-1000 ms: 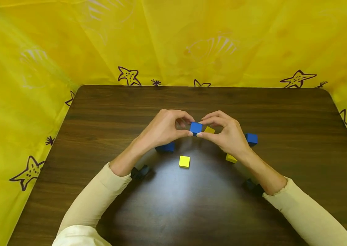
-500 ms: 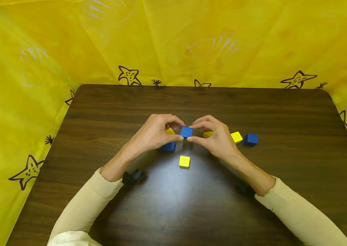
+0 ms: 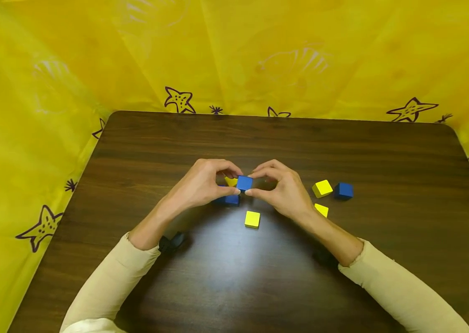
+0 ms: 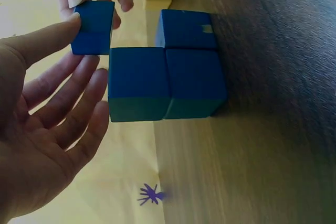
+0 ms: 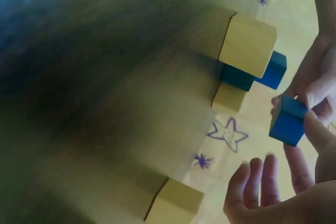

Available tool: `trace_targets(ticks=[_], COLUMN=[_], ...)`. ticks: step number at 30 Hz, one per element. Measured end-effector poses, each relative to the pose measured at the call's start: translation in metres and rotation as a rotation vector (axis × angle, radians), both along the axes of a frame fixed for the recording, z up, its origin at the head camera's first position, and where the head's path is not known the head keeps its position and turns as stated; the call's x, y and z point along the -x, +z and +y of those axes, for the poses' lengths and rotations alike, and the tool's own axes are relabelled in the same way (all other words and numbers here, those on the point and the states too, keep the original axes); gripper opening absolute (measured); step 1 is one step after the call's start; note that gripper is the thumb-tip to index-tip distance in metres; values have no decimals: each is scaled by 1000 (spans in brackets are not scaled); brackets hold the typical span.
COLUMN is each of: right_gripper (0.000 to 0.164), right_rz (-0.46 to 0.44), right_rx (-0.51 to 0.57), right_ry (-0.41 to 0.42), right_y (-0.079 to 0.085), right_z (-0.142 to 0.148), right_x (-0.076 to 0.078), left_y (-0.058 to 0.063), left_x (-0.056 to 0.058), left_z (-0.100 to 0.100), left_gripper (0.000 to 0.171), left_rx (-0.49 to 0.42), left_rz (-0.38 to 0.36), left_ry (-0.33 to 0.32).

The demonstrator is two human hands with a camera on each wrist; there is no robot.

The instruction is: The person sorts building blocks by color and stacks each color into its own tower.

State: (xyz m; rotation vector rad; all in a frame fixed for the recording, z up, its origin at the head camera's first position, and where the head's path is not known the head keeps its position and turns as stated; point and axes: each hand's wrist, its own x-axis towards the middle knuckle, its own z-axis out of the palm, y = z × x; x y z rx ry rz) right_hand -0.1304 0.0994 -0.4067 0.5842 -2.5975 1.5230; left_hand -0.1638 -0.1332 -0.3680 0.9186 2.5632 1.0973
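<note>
My left hand (image 3: 198,182) and right hand (image 3: 286,187) both pinch one blue block (image 3: 244,183), thumbs at its near side and fingertips behind. In the left wrist view, this held blue block (image 4: 94,27) is raised off the table, close to a stack of blue blocks. The stack's upper blue block (image 4: 137,82) rests on a lower blue block (image 4: 194,82), with another blue block (image 4: 186,29) beside the lower one. In the head view, my left hand partly covers this blue group (image 3: 232,200) and a yellow block (image 3: 231,181) behind it.
On the dark wooden table (image 3: 234,143), a yellow block (image 3: 252,219) sits in front of the hands. To the right are a yellow block (image 3: 322,188), a blue block (image 3: 344,190) and another yellow block (image 3: 321,210) partly behind the right forearm. A yellow sheet (image 3: 234,55) surrounds the table's far sides.
Both hands have moved left and slightly nearer with the pinched blue block, over toward the blue group. Yellow blocks on the right have come out from behind the right hand.
</note>
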Motion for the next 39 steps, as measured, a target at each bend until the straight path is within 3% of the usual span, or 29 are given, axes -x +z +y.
trace_targets(ticks=[16,39], right_gripper=[28,31], right_rz=[-91,-61], right_rx=[-60,-180], right_ry=[10,12], right_y=[-5,-2], right_z=[-15,-27], right_x=[-4,-4], left_y=[-11,-21], left_x=[-7,-6], left_z=[-15,-27], left_gripper=[33,31], left_rx=[40,43], left_rz=[-22,-75], left_ry=[21,5])
